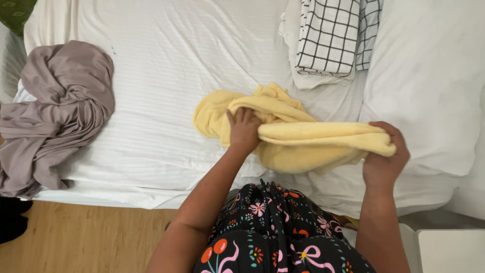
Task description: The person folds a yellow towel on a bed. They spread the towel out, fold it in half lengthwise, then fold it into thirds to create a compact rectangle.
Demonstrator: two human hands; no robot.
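Note:
A soft yellow towel [303, 136] lies bunched on the white bed [166, 76], partly lifted at its near side. My left hand [244, 130] grips its folded middle, fingers curled over the top layer. Over at the towel's right end, my right hand [386, 159] pinches the cloth and holds it just above the sheet. The towel's far part is crumpled behind my left hand.
A crumpled grey-mauve cloth [55, 111] lies at the bed's left edge. A folded white cloth with a black grid pattern [331, 38] sits at the top. A white pillow [429, 86] is on the right. Wooden floor [86, 237] lies below.

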